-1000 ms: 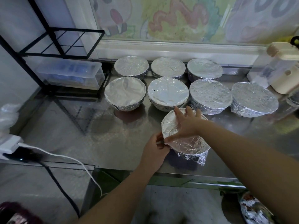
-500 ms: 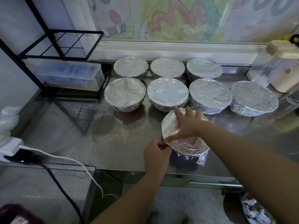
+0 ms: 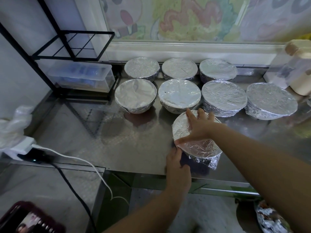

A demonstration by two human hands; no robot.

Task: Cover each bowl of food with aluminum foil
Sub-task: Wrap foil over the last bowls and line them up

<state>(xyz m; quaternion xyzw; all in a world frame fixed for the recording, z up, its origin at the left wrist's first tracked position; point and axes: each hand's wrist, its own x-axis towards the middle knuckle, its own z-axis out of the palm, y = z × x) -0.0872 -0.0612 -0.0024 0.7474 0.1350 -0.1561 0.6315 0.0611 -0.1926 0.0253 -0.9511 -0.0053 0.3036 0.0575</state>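
A foil-covered bowl stands near the front edge of the steel counter. My right hand lies flat on its foil top, fingers spread and thumb along the near-left rim. My left hand is against the bowl's lower left side, fingers curled under the foil edge; a loose foil flap hangs at the bowl's front right. Behind it stand several more bowls sealed with foil, among them one directly behind and a wide one at the right.
A black wire rack with a clear plastic box stands at the back left. A white plug and cable lie at the left edge. A cream-lidded container sits at the back right. Crumpled foil lies below the counter.
My left hand has slid down from the bowl's rim to its lower left side. My right hand stays flat on the foil top.
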